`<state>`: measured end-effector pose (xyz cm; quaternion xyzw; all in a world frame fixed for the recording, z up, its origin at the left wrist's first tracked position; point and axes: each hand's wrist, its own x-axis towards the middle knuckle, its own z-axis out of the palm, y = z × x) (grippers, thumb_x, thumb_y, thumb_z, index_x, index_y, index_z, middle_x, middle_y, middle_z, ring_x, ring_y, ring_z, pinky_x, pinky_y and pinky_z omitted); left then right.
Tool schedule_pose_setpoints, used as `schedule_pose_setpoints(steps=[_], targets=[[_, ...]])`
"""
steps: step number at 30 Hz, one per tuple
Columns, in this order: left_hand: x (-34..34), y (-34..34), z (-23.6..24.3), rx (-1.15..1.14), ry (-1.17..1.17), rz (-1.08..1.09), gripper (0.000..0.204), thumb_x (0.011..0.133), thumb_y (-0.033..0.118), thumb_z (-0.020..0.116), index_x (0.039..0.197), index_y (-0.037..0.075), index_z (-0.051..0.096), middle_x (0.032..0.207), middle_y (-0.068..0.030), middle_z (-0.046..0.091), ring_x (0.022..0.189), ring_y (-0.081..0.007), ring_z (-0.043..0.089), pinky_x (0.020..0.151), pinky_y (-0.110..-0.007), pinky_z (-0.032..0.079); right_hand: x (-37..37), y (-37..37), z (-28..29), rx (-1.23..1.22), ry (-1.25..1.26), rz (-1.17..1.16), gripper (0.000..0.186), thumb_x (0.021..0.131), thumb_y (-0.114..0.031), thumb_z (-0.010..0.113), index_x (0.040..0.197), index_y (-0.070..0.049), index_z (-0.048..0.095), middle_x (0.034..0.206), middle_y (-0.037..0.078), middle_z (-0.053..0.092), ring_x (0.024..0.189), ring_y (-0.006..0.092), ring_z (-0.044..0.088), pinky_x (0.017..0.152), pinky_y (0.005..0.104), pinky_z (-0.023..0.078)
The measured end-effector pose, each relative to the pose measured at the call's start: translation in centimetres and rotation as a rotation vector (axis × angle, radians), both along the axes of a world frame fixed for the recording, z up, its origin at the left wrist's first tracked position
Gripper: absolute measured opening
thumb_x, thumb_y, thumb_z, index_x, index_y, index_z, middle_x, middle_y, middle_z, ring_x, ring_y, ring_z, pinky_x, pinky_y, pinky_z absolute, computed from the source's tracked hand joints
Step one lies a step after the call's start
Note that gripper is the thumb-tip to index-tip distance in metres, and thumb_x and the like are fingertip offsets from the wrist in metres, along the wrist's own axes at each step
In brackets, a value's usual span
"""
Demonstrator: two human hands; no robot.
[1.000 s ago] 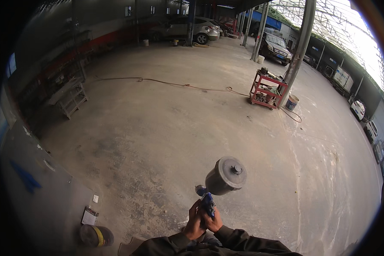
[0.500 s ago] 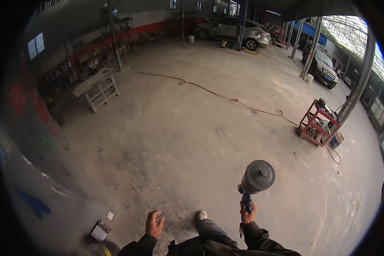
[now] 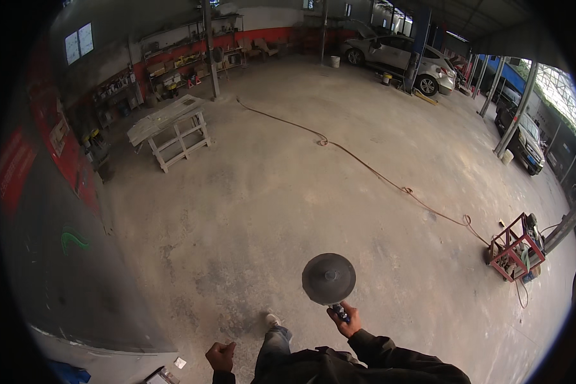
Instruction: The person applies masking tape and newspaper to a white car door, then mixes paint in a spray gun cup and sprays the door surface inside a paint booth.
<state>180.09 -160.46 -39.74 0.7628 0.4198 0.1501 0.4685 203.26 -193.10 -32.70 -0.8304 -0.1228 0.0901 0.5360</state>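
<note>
At the left of the frame stands a dark grey panel (image 3: 102,288) bearing a curved green mark (image 3: 74,240), with a red panel (image 3: 64,137) above and behind it. A blue item (image 3: 69,373), partly cut off, lies at the bottom left. In the upper left, a bright window (image 3: 79,43) sits in the wall, and cluttered shelves (image 3: 173,63) run to its right. In front of them is a pale, worn table (image 3: 169,120) on an open frame, beside a post (image 3: 209,51). A small white square (image 3: 180,363) lies near the lower edge.

The left hand (image 3: 221,356) is at the lower centre-left, fingers curled in, apart from the spray gun. Just right of it, a pale shoe (image 3: 272,320) shows on the floor (image 3: 249,192). The spray gun (image 3: 341,313) is at the lower centre, its dark round cup (image 3: 329,281) uppermost; the right hand (image 3: 350,321) grips its handle.

A thin reddish hose (image 3: 371,171) crosses the floor diagonally from the upper centre-left to a red trolley (image 3: 517,248) at the right, loaded with things too jumbled to tell. A silver car (image 3: 393,56) stands at the upper right. Farther right, a dark vehicle (image 3: 525,142) stands partly behind a metal post (image 3: 518,109).
</note>
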Motion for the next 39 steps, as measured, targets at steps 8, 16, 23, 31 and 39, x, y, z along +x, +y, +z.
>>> schedule_pose_setpoints(steps=[8,16,23,31,39], targets=[[25.6,17.7,8.4,0.106,-0.187,-0.214,0.033,0.085,0.019,0.075,0.064,0.002,0.056,0.052,-0.0088,0.06,0.047,-0.0133,0.058,0.047,-0.03,0.044,19.5,16.9,0.9,0.001,0.032,0.052,0.041,0.085,-0.02,0.073,0.118,0.002,0.063,0.084,0.018,0.072,0.075,0.0183,0.07,0.068,0.0333,0.053],[56.4,32.9,13.8,-0.029,-0.486,-0.307,0.016,0.095,0.013,0.061,0.098,-0.002,0.066,0.077,-0.0096,0.069,0.067,-0.0177,0.067,0.064,-0.03,0.053,42.7,33.8,-2.6,0.022,0.069,0.085,0.032,0.087,-0.019,0.071,0.113,-0.001,0.064,0.085,0.016,0.072,0.078,0.0198,0.071,0.068,0.0331,0.052],[78.9,44.5,24.7,0.361,-0.541,-0.734,0.04,0.089,0.02,0.068,0.124,0.005,0.057,0.13,-0.0162,0.057,0.117,-0.0318,0.057,0.098,-0.041,0.046,65.5,50.8,2.3,-0.05,0.114,0.489,0.049,0.088,-0.019,0.069,0.132,-0.002,0.056,0.101,0.022,0.07,0.091,0.0308,0.072,0.079,0.0367,0.054],[104.1,60.1,27.1,0.597,-0.698,-1.158,0.062,0.084,0.037,0.073,0.135,0.009,0.051,0.143,-0.0174,0.045,0.134,-0.0319,0.044,0.11,-0.052,0.036,90.4,66.9,0.7,0.097,-0.093,0.638,0.037,0.08,-0.023,0.071,0.111,-0.002,0.065,0.085,0.018,0.07,0.079,0.0282,0.072,0.07,0.037,0.054],[131.6,78.2,29.9,0.648,-0.828,-1.596,0.056,0.09,0.043,0.06,0.137,0.014,0.051,0.15,-0.0223,0.037,0.137,-0.0381,0.039,0.114,-0.052,0.03,114.5,81.3,-4.6,0.065,-0.059,0.631,0.034,0.075,-0.022,0.071,0.103,-0.003,0.068,0.09,0.016,0.071,0.087,0.0278,0.071,0.075,0.0385,0.054]])
